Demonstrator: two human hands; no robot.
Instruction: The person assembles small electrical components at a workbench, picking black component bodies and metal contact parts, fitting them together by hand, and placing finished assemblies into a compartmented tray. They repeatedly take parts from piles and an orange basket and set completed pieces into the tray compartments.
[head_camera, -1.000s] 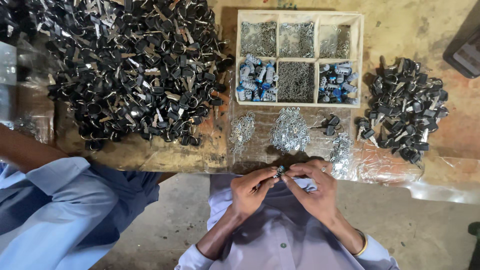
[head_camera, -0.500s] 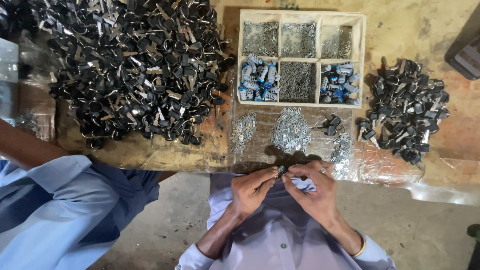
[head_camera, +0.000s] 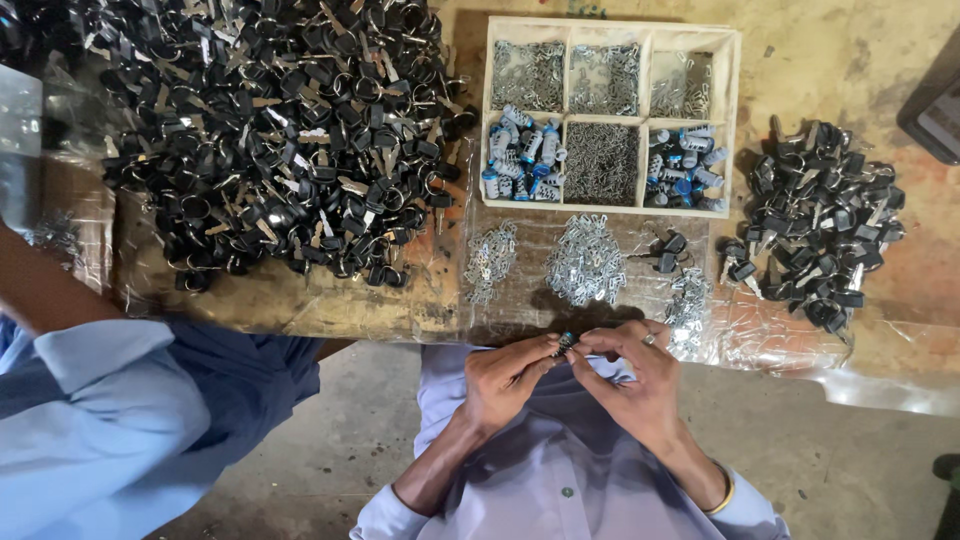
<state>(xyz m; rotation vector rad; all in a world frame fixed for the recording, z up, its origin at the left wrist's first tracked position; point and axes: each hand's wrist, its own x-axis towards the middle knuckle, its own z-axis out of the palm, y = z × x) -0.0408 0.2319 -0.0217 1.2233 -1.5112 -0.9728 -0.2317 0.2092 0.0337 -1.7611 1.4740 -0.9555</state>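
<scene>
My left hand (head_camera: 505, 378) and my right hand (head_camera: 637, 378) meet just below the table's near edge, over my lap. Between their fingertips they pinch a small dark lock cylinder (head_camera: 567, 343) with a bluish end. A ring shows on one finger of my right hand. Right above my hands lie small heaps of flat silver metal pieces (head_camera: 585, 262) on clear plastic sheet, and a couple of black-headed keys (head_camera: 664, 252).
A wooden compartment tray (head_camera: 736, 120) holds silver pins, springs and blue-and-silver cylinders. A large heap of black-headed keys (head_camera: 270, 140) covers the left of the table, a smaller heap (head_camera: 820, 230) the right. Another person's arm in a light-blue sleeve (head_camera: 90, 400) is at the left.
My fingers have shifted slightly around the small cylinder. The hands stay in the same place, and nothing on the table has moved.
</scene>
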